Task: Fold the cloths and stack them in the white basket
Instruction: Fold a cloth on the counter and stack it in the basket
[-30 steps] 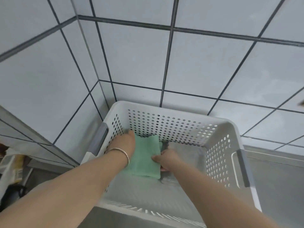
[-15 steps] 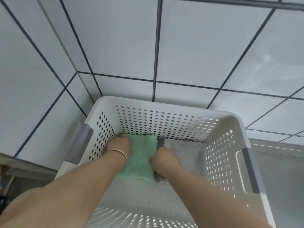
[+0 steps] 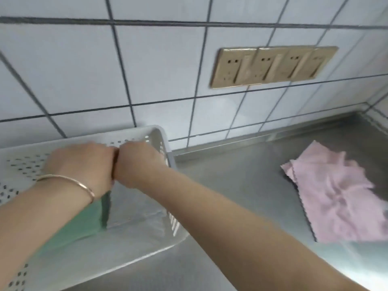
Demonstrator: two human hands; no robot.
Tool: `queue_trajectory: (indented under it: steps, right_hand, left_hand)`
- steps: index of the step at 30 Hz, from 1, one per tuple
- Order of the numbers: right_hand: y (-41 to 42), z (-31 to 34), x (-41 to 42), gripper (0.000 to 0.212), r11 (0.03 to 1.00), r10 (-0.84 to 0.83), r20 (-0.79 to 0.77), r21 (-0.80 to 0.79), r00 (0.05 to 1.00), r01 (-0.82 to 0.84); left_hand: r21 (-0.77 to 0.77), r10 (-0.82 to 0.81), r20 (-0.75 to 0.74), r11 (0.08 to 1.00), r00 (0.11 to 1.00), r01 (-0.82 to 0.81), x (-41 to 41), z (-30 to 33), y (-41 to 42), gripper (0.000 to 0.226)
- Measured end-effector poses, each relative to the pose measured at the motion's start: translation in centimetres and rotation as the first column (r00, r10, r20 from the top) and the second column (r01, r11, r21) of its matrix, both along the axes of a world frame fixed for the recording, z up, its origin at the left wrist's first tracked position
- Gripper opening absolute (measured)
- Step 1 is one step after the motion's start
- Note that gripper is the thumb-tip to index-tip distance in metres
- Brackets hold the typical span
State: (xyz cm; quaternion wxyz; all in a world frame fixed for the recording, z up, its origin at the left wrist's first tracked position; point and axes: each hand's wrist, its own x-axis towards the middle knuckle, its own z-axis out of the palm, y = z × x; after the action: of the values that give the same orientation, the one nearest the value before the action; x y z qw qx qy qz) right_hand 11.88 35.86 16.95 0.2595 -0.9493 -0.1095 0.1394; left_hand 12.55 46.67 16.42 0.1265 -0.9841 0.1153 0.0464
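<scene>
Down at the left of the view, both hands reach into the white basket (image 3: 159, 133), which stands on the steel table (image 3: 241, 181) against the tiled wall (image 3: 163, 66). The left hand (image 3: 81, 164), with a thin bangle (image 3: 69, 181) on its wrist, and the right hand (image 3: 138, 164) sit side by side, knuckles touching, backs toward the camera. Their fingers point down into the basket and are hidden behind the hands themselves, so whether they are spread, curled or holding cloth cannot be told.

Under the left forearm a folded green cloth (image 3: 84, 223) lies on the basket floor, and just beside it, below the right wrist, lies a grey cloth (image 3: 134, 208), the two edge to edge. The right forearm crosses over the basket's right wall and covers part of it; the left arm hides most of the green cloth.

Well apart to the right, a pink cloth (image 3: 336, 198) lies crumpled and unfolded on the table, reaching the edge of the view. On the wall above the table is a row of gold-coloured sockets (image 3: 270, 66). Everything is somewhat smeared by blur.
</scene>
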Motion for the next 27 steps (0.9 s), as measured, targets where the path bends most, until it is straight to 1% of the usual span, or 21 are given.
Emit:
queue_trajectory:
  steps: [1,2,3,5,7,9,11,14,17,19,21,23,25,26,27]
  right_hand:
    - [-1.8,0.9,-1.3,0.022,0.996,-0.074,0.096,0.052,0.993,0.069]
    - [-4.2,1.6,-2.9,0.019,0.985,-0.151,0.194,0.108,0.969,0.132]
    - [-6.6,1.8,-4.4,0.014,0.967,-0.227,0.275,0.176,0.934,0.183]
    - [-11.4,1.2,-7.7,0.017,0.927,-0.354,0.372,0.260,0.858,0.270]
    - [-16.2,-0.9,-10.7,0.021,0.890,-0.448,0.400,0.281,0.800,0.358]
    - [-21.1,-3.4,-13.7,0.023,0.856,-0.515,0.351,0.253,0.782,0.450]
    - [-26.2,-6.2,-16.3,0.024,0.836,-0.548,0.255,0.152,0.797,0.527]
    - [-33.0,-10.3,-19.5,0.023,0.820,-0.569,0.085,-0.017,0.818,0.572]
    - [-40.2,-14.3,-22.4,0.022,0.790,-0.611,-0.026,-0.077,0.791,0.608]
    - [-44.6,-16.5,-24.1,0.022,0.732,-0.680,-0.080,-0.108,0.728,0.672]
    - [-49.5,-18.3,-25.1,0.021,0.606,-0.794,-0.126,-0.098,0.594,0.789]
    - [-53.9,-19.3,-25.6,0.021,0.438,-0.892,-0.154,-0.059,0.426,0.897]
    - [-57.7,-19.7,-25.8,0.024,0.285,-0.947,-0.165,-0.023,0.277,0.958]
    - [-59.5,-20.0,-25.7,0.028,0.234,-0.961,-0.155,-0.021,0.228,0.972]
    - [-61.2,-20.3,-25.6,0.032,0.198,-0.972,-0.135,-0.036,0.192,0.980]
  left_hand:
    - [-0.138,-0.054,0.097,0.988,0.994,0.067,-0.5,0.5,-1.1,0.007]
    - [-0.259,-0.085,0.153,0.958,0.985,0.123,-1.2,1.1,-3.2,0.017]
    - [-0.359,-0.128,0.186,0.914,0.974,0.188,-2.2,1.4,-5.5,0.021]
    - [-0.475,-0.220,0.237,0.824,0.946,0.310,-4.5,1.5,-10.5,0.007]
    - [-0.523,-0.274,0.182,0.786,0.944,0.330,-7.4,1.3,-15.4,0.015]
    - [-0.469,-0.330,0.033,0.829,0.943,0.306,-10.0,-0.5,-20.6,0.015]
    - [-0.456,-0.383,-0.086,0.836,0.920,0.305,-12.1,-3.1,-26.1,0.019]
    - [-0.433,-0.450,-0.236,0.842,0.861,0.322,-14.4,-8.0,-33.2,0.023]
    - [-0.377,-0.452,-0.368,0.871,0.813,0.314,-16.4,-12.7,-39.6,0.031]
    - [-0.361,-0.390,-0.472,0.904,0.791,0.231,-17.2,-15.5,-43.0,0.034]
    - [-0.386,-0.252,-0.559,0.922,0.790,0.021,-16.8,-17.8,-45.9,0.034]
    - [-0.405,-0.105,-0.617,0.892,0.780,-0.200,-16.0,-18.9,-47.6,0.030]
    - [-0.415,0.010,-0.630,0.841,0.777,-0.347,-15.4,-19.4,-48.9,0.016]
    - [-0.425,0.062,-0.619,0.812,0.783,-0.401,-15.0,-19.8,-49.6,0.017]
    - [-0.431,0.111,-0.601,0.788,0.791,-0.439,-14.8,-20.2,-50.4,0.026]
